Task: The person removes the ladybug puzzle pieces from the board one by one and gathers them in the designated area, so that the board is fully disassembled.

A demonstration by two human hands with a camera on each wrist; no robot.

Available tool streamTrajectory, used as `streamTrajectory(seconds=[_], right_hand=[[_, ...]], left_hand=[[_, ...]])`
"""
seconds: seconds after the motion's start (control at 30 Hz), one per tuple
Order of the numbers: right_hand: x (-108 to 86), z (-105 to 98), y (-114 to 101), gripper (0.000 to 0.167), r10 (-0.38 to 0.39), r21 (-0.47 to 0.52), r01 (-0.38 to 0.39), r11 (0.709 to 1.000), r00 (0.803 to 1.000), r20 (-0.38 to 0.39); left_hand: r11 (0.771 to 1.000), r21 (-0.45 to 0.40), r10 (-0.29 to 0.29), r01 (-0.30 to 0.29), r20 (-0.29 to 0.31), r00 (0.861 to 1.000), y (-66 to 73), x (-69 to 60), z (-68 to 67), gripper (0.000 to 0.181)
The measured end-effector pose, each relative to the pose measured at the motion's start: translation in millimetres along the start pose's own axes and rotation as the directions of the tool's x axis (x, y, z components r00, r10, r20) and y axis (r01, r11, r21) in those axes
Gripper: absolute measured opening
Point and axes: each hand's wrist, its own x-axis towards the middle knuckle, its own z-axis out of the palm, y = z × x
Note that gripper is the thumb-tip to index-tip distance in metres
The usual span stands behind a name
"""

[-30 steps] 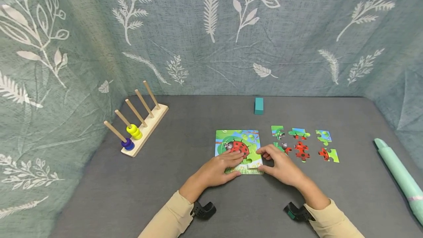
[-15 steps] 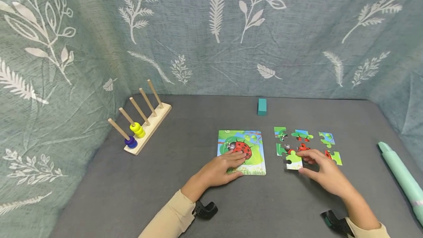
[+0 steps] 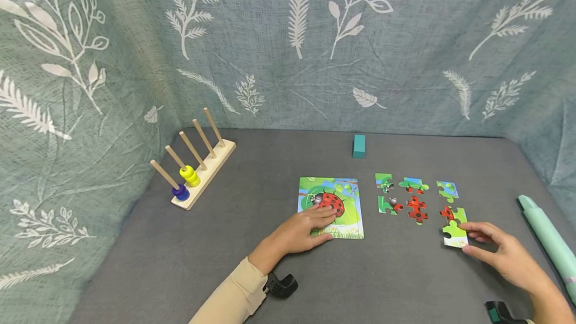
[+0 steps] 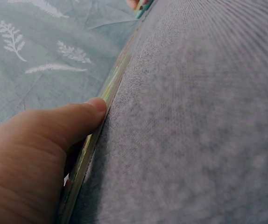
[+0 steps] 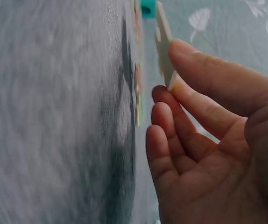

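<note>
Between thumb and fingers my right hand [image 3: 506,254] pinches a green and white puzzle piece [image 3: 456,235]. In the right wrist view that piece is edge-on and raised off the table. It overlaps the near side of a red and green puzzle piece [image 3: 460,213] in the head view. My left hand [image 3: 301,229] rests with fingers extended on the ladybug puzzle board [image 3: 351,216], covering its lower left part. In the left wrist view the thumb [image 4: 85,114] lies on the board's edge. Several loose pieces, among them a red spotted one [image 3: 417,209], lie in two rows right of the board.
A wooden peg stand [image 3: 204,176] with blue rings [image 3: 181,192] and yellow rings [image 3: 190,176] stands at the left. Behind the puzzle sits a teal block [image 3: 359,146]. A mint-green roll-like object [image 3: 546,234] lies along the right side. A patterned curtain [image 3: 270,49] hangs behind.
My right hand has lifted the green and white piece off the board and carried it right, past the loose pieces. The left hand has stayed on the board. The head view has shifted slightly.
</note>
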Motion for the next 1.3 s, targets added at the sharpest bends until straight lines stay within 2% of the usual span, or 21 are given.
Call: streamTrajectory(seconds=[0.1,0.23,0.4,0.6,0.73,0.87,0.93,1.03,1.13,1.3], right_hand=[[-2.3,-2,6,0.037,-0.003,0.021,0.003,1.0,1.0,0.015],[-2.4,-2,10,0.035,-0.046,0.036,0.045,0.998,0.998,0.031],[-0.7,1,14,0.036,-0.088,0.024,0.088,0.996,0.996,0.01],[-1.4,2,16,0.04,-0.061,0.013,0.061,0.998,0.998,0.01],[-3.3,3,13,0.043,-0.022,0.001,0.022,1.0,1.0,-0.017],[-3.5,4,6,0.044,0.012,-0.011,-0.012,1.0,0.998,-0.056],[-2.8,4,1,0.044,-0.005,-0.005,0.005,1.0,0.997,-0.074],[0.7,4,-12,0.047,-0.07,0.022,0.072,0.997,0.994,-0.08],[7.3,7,-27,0.05,-0.113,0.053,0.116,0.992,0.992,-0.059],[22.8,19,-49,0.051,-0.143,0.057,0.142,0.988,0.99,0.011]], left_hand=[[1.0,-0.008,-0.008,0.008,0.004,1.0,-0.6,0.5,-0.4,0.049],[1.0,-0.018,-0.023,0.023,0.012,1.0,-1.3,0.4,-1.0,0.05],[1.0,-0.009,-0.015,0.015,0.008,1.0,-1.6,0.3,-1.5,0.049],[1.0,-0.003,-0.012,0.012,0.003,1.0,-1.6,-0.2,0.0,0.049],[1.0,0.001,-0.008,0.008,-0.008,1.0,-1.5,-0.7,1.5,0.048],[1.0,0.012,-0.003,0.004,-0.018,1.0,-0.9,-1.4,1.6,0.048],[1.0,0.018,0.002,-0.002,-0.024,1.0,-0.5,-1.2,1.2,0.048],[1.0,0.028,0.015,-0.014,-0.044,0.999,-0.5,-1.0,1.1,0.048],[0.999,0.028,0.029,-0.027,-0.069,0.997,-0.9,-0.6,1.0,0.051],[1.0,0.015,0.029,-0.028,-0.117,0.993,-2.2,-1.9,0.8,0.054]])
